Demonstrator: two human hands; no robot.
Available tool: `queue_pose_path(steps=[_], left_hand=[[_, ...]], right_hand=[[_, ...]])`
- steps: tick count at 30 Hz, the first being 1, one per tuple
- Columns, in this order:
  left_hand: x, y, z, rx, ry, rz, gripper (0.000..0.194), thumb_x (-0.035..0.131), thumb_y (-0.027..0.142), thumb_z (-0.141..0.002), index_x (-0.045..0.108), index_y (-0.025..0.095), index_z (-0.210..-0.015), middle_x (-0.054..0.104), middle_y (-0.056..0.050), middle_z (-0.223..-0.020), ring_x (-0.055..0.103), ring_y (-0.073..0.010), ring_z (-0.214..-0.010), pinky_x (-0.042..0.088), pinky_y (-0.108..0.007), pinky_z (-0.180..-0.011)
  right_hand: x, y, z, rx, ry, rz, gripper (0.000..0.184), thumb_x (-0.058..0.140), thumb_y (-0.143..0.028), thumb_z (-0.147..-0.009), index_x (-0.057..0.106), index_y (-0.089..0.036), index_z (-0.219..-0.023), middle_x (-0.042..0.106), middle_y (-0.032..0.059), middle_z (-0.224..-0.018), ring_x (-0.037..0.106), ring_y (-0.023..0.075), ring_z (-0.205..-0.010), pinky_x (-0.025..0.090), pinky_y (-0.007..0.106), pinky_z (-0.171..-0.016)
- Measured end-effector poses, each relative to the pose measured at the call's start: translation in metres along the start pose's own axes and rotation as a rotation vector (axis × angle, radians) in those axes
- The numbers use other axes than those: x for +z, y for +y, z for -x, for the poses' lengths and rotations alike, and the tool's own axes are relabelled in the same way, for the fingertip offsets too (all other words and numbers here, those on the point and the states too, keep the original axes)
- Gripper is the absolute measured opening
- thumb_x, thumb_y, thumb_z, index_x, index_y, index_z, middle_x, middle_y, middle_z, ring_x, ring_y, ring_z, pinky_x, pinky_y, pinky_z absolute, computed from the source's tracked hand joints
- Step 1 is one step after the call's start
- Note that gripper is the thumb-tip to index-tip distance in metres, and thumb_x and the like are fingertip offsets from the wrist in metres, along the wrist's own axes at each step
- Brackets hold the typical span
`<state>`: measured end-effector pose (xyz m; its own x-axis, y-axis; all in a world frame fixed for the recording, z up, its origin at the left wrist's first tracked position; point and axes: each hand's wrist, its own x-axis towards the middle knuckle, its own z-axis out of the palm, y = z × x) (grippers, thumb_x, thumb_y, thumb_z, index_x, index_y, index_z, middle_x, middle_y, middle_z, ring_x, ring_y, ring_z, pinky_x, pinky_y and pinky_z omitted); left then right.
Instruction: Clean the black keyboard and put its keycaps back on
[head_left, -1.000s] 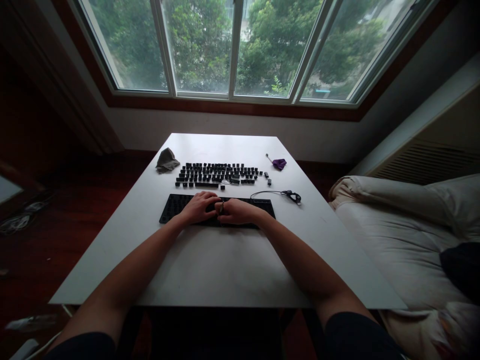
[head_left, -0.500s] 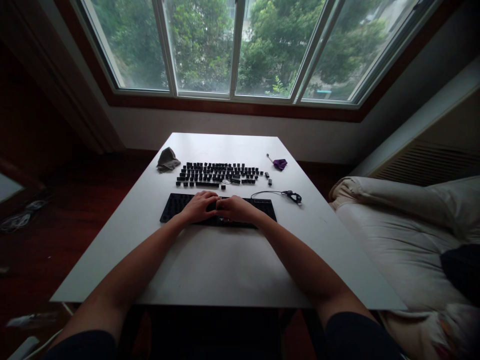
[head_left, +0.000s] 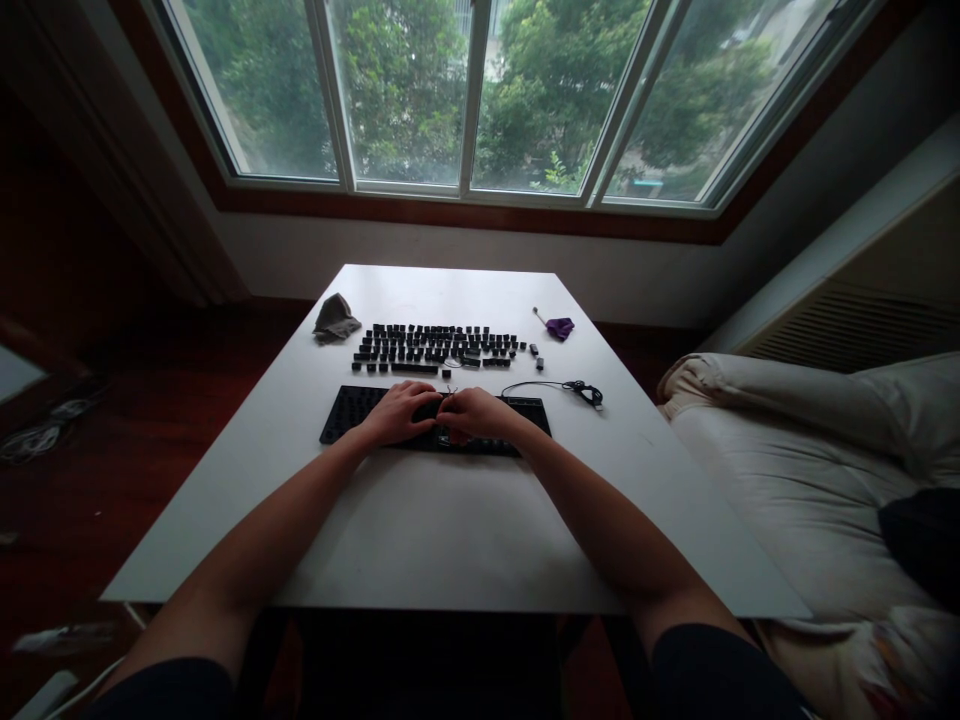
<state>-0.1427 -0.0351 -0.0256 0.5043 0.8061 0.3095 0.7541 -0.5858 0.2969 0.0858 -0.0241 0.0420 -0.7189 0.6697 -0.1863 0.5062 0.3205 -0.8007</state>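
A black keyboard lies on the white table in front of me, its keycaps largely off. My left hand rests flat over the middle of it, fingers stretched out and somewhat apart. Close against it, my right hand is closed in a pinch above the keyboard's centre. Thin wire ends stick up from its fingertips, which look like part of a wire keycap puller. The hands cover the keys beneath them. Beyond the keyboard, loose black keycaps stand in rows, with a long spacebar keycap in the nearest row.
The keyboard's coiled cable lies to the right on the white table. A grey cloth sits at the back left; a purple cloth and a small brush-like stick are at the back right. A pale sofa stands at the right.
My right hand has turned and lifted slightly, and the wire ends now show above its fingers. The left hand has stayed nearly in place.
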Motion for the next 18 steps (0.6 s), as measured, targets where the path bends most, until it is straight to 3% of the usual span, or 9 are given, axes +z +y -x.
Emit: queue_pose_path(steps=[2, 7, 10, 15, 18], left_hand=[[0.000, 0.000, 0.000, 0.004, 0.000, 0.001, 0.050, 0.067, 0.040, -0.086, 0.060, 0.029, -0.135, 0.058, -0.007, -0.137, 0.050, -0.0297, -0.127, 0.040, -0.049, -0.111], [-0.001, 0.001, 0.000, 0.011, -0.005, -0.002, 0.050, 0.067, 0.038, -0.086, 0.060, 0.029, -0.135, 0.058, -0.007, -0.137, 0.050, -0.0296, -0.127, 0.039, -0.049, -0.111], [-0.002, 0.001, 0.000, 0.007, -0.008, 0.002, 0.051, 0.067, 0.039, -0.086, 0.059, 0.029, -0.136, 0.058, -0.007, -0.138, 0.049, -0.0300, -0.128, 0.039, -0.049, -0.111], [-0.002, 0.001, 0.000, -0.004, -0.016, -0.003, 0.051, 0.067, 0.040, -0.086, 0.060, 0.030, -0.136, 0.057, -0.007, -0.139, 0.049, -0.0305, -0.128, 0.039, -0.050, -0.111], [-0.001, 0.001, 0.000, -0.002, -0.015, -0.003, 0.051, 0.067, 0.041, -0.087, 0.060, 0.030, -0.135, 0.057, -0.007, -0.139, 0.050, -0.0303, -0.128, 0.039, -0.050, -0.111]], right_hand=[[0.002, 0.001, -0.001, -0.008, -0.002, -0.002, 0.019, 0.060, -0.031, -0.090, 0.073, -0.017, -0.091, 0.073, 0.0008, -0.064, 0.067, 0.0155, -0.056, 0.049, 0.023, -0.054], [0.004, 0.003, -0.004, -0.048, 0.142, 0.132, 0.019, 0.058, -0.027, -0.091, 0.075, -0.018, -0.087, 0.071, -0.0003, -0.062, 0.066, 0.0136, -0.057, 0.047, 0.022, -0.058], [0.002, 0.012, -0.010, -0.005, 0.094, 0.048, 0.018, 0.059, -0.028, -0.092, 0.072, -0.016, -0.086, 0.070, 0.0003, -0.060, 0.066, 0.0129, -0.055, 0.047, 0.021, -0.055], [-0.004, 0.036, -0.025, 0.149, -0.010, -0.289, 0.024, 0.062, -0.036, -0.094, 0.066, -0.013, -0.090, 0.069, 0.0013, -0.058, 0.062, 0.0120, -0.047, 0.049, 0.020, -0.048], [-0.005, 0.041, -0.026, 0.124, -0.063, -0.338, 0.027, 0.063, -0.040, -0.094, 0.066, -0.013, -0.094, 0.069, 0.0013, -0.059, 0.062, 0.0110, -0.048, 0.051, 0.019, -0.050]])
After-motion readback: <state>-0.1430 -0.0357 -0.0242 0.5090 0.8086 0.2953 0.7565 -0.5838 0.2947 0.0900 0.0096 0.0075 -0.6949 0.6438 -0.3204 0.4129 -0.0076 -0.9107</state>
